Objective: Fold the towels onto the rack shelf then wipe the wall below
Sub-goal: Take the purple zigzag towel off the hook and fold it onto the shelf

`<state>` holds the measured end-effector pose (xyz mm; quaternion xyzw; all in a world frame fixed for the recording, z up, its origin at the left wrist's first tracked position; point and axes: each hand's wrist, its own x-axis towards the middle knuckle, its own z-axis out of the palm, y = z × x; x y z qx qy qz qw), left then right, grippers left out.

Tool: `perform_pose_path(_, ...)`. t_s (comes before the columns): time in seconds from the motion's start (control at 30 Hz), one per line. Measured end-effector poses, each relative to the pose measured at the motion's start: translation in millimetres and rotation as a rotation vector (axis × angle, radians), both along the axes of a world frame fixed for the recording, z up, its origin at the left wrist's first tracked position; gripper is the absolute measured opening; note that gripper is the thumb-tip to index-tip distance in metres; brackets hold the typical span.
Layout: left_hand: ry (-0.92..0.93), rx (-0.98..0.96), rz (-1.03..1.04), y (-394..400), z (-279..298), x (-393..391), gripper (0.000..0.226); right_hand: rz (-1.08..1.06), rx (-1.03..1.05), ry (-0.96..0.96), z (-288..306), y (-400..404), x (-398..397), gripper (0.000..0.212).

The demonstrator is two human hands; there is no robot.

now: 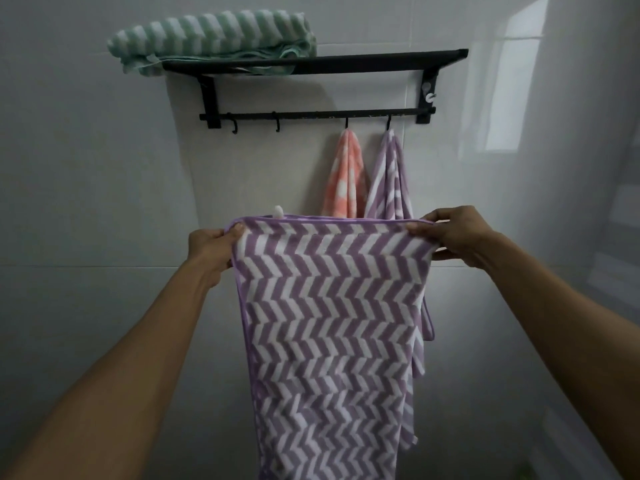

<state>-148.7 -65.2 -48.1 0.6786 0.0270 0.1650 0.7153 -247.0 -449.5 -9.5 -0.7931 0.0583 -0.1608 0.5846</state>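
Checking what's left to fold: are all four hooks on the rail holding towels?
No: only the two right hooks carry towels, the pink towel and a purple striped towel, while the two left hooks hang bare.

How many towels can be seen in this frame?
4: a green towel folded on the rack shelf, a pink towel and a purple towel hanging on hooks, and a purple chevron towel held by both hands.

Head view, near, facing wall (86, 202)
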Motion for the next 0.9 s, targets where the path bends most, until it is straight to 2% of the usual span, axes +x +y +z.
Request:
perform_pose_path(0.13, 0.007, 0.057, -0.044, -8.5, 11.8, 2.0, 0.023, 0.013, 0.013, 0.045, 5.6, -10.8, -3.3, 0.023)
perform_pose_path(0.23, -0.04, 0.042, -0.058, -11.5, 29.6, 0.8, 0.021, -0.005, -0.004, 0.001, 18.2, -15.9, -7.2, 0.028)
perform_pose_path(0.3, -0.084, -0.026, -0.141, -14.0, 41.1, -2.2, 0.025, -0.005, 0.055, -0.057, 29.9, -20.2, -9.3, 0.036)
perform_pose_path(0.4, 0.003, 0.011, -0.258, -23.5, 4.9, -12.6, 0.032, 0.003, 0.075, 0.001, 27.3, -23.1, -14.1, 0.043)
perform_pose_path(0.47, 0.118, 0.009, -0.192, -25.7, -35.4, -19.3, 0.024, -0.018, 0.049, 0.038, 9.2, -23.2, -18.1, 0.038)
perform_pose_path(0.53, 0.16, -0.013, -0.118, -25.8, -53.4, -24.0, 0.017, -0.029, 0.085, 0.057, -7.3, -20.7, -20.9, 0.042)
perform_pose_path(0.6, 0.157, -0.009, -0.109, -26.7, -46.7, -18.7, 0.015, -0.065, 0.154, 0.044, -11.6, -18.4, -18.0, 0.042)
perform_pose_path(0.7, 0.121, -0.009, -0.146, -31.5, -11.0, -14.4, 0.031, -0.128, 0.275, -0.024, 5.8, -16.5, -8.5, 0.036)
perform_pose_path(0.77, 0.072, -0.102, -0.2, -31.4, 5.8, -14.5, 0.041, -0.032, 0.376, -0.027, 10.5, -18.8, -8.5, 0.048)
perform_pose_path(0.8, 0.068, -0.133, -0.237, -29.6, 5.1, -16.0, 0.047, 0.07, 0.374, 0.038, 5.9, -19.0, -12.4, 0.06)
perform_pose_path(0.87, 0.135, -0.116, -0.259, -23.6, -31.7, -21.4, 0.054, 0.238, 0.262, 0.234, -28.7, -18.9, -19.2, 0.09)
perform_pose_path(0.9, 0.202, -0.102, -0.219, -19.6, -61.1, -26.2, 0.05, 0.265, 0.203, 0.304, -50.2, -18.4, -22.0, 0.101)
